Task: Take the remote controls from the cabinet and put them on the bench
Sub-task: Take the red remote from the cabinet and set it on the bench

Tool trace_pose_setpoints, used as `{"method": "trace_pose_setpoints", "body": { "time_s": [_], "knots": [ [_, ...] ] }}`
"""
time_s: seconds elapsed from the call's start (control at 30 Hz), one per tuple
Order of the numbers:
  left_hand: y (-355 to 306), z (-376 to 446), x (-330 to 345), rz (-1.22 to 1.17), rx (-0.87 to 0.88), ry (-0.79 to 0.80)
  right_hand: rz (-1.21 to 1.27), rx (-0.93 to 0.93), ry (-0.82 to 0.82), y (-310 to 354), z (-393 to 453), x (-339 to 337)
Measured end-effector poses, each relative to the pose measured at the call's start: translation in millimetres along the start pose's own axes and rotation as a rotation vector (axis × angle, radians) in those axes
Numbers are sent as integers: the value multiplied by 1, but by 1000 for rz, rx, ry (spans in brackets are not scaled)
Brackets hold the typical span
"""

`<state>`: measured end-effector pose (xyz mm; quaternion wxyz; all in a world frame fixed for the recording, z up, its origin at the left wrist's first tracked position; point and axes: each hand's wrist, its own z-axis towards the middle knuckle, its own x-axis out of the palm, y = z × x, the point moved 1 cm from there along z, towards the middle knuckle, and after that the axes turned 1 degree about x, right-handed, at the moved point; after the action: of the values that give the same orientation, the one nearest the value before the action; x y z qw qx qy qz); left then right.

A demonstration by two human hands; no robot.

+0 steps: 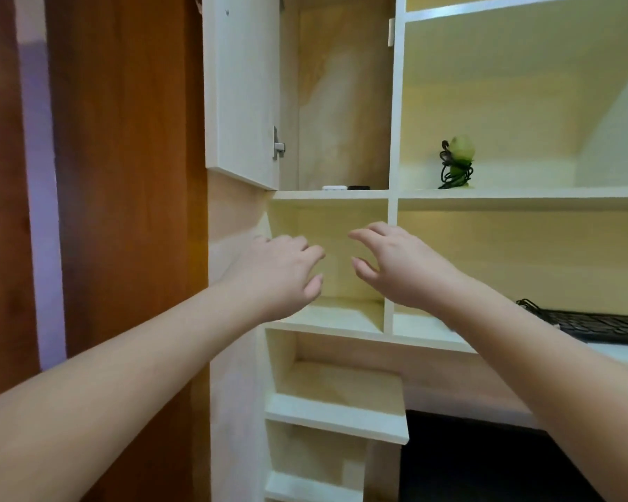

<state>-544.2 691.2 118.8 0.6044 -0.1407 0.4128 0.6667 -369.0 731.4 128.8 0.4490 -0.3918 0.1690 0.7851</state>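
Two remote controls lie side by side on the floor of the open cabinet compartment: a white remote (334, 187) on the left and a black remote (359, 187) on the right, only their front ends showing. My left hand (281, 271) and my right hand (396, 264) are raised in front of the cubby one shelf below them. Both hold nothing and have loosely bent fingers. The cabinet door (242, 88) is swung open to the left.
A green figure wrapped in a black cable (456, 164) stands on the shelf to the right. A black keyboard (602, 326) lies on the desk surface at the right. A brown wooden door (124, 211) fills the left. More open cubbies (338, 389) lie below.
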Motion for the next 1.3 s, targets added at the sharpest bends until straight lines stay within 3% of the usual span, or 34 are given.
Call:
{"method": "trace_pose_setpoints", "body": {
  "time_s": [0.33,0.53,0.87,1.3],
  "knots": [
    [12,105,21,-29,-89,-128,237,-48,-54,-62,81,-12],
    [32,152,25,-185,-225,-168,275,-89,-78,-74,121,-2],
    [53,200,58,-386,-228,-119,214,-28,-30,-69,158,11],
    [71,213,57,-441,-150,60,224,81,0,-54,198,-1]
  ]
}}
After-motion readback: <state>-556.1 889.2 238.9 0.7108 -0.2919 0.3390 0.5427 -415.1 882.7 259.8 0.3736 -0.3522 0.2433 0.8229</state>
